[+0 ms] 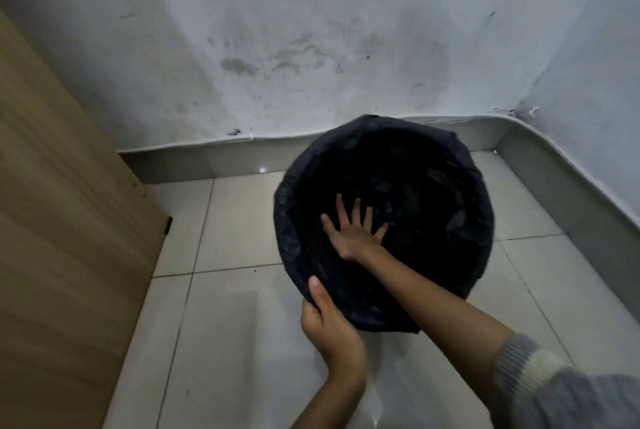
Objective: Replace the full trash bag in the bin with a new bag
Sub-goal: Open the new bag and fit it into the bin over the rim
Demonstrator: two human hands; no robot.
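1. The black trash bag (pixel 346 304) lines a round bin and is folded over its rim all the way round, so the bin's own wall is almost wholly covered by plastic.
2. The bin stands on the tiled floor (pixel 228 342), near the far right corner where the two walls meet, and just in front of the pale skirting (pixel 194 160) that runs along the foot of the back wall.
3. The left hand (pixel 330 328) grips the near left part of the rim; its thumb lies over the folded plastic on top and the fingers curl beneath, pinching the bag against the edge.
4. The right hand (pixel 355 231) reaches down inside the bin with its fingers spread wide and flat, palm down against the inner left side of the bag.
5. The inside of the bin is very dark; it seems to hold only crumpled folds of the liner, though the depth cannot be made out clearly.
6. The right forearm crosses the near rim, and a grey knit sleeve (pixel 540 380) with a lighter band is pushed up towards the elbow.
7. A wooden panel (pixel 69 220) stands along the left side, well apart from the bin.
8. The white back wall (pixel 311 47) bears dark smudges above the bin.
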